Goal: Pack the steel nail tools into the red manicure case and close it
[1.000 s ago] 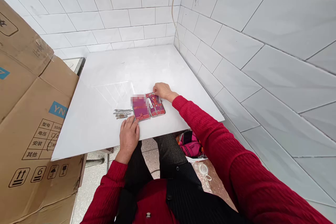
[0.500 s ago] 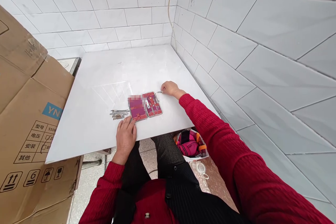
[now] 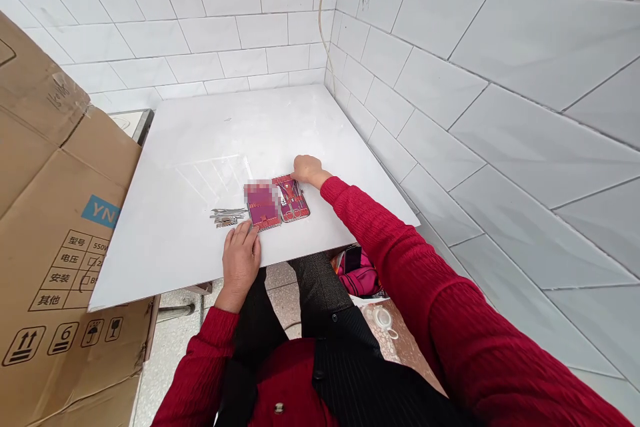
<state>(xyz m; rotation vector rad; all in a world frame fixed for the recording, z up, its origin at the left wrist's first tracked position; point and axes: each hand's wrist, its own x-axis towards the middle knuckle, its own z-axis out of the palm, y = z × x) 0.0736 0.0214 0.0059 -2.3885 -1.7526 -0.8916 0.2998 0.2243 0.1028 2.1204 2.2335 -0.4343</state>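
Observation:
An open manicure case [image 3: 264,215] with a red and purple lining lies on the white table; part of it is blurred out. Scissors [image 3: 294,211] and other metal tools sit in its right half. My left hand [image 3: 241,260] rests at the case's near left corner, fingers stretched out and fingertips touching its edge. At the far right edge of the case, my right hand [image 3: 309,170] is closed in a pinch; whatever is between its fingertips is hidden. Several loose metal manicure tools [image 3: 227,217] lie just left of the case.
A large cardboard box [image 3: 65,213] stands along the left side of the table [image 3: 200,127]. Tiled walls rise behind and to the right, with a cable [image 3: 321,20] hanging in the corner. Below the table's front edge are a bright pink item [image 3: 361,279] and a white cup-like object [image 3: 383,318].
My right hand has moved left, from beside the case to its far right edge. The small metal tool seen at its fingertips is now out of sight. My left hand has stayed put.

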